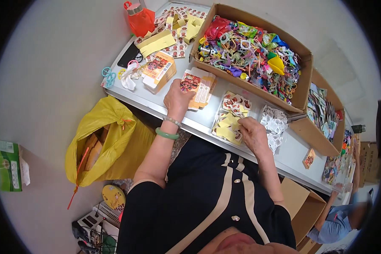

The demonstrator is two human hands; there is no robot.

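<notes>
My left hand [177, 100] is closed on the near left edge of a small orange-and-white printed carton [191, 83], its thumb on the front face. More flat cartons [205, 89] lie fanned beside and under it. My right hand [255, 132] is over a clear tray [213, 128] of small paper pieces, its fingers bent together at the yellow pieces [227, 128]. What those fingertips pinch, if anything, is hidden. Behind the yellow pieces are small printed stickers [236, 104]. Right of them, another clear tray holds white printed slips [274, 120].
A big cardboard box [252, 86] of colourful trinkets stands at the back, with a box of packets [324, 110] to its right. A filled carton [160, 72], phone [129, 55] and red bag [140, 22] sit left. A yellow bag [133, 154] hangs below; a co-worker [336, 220] is far right.
</notes>
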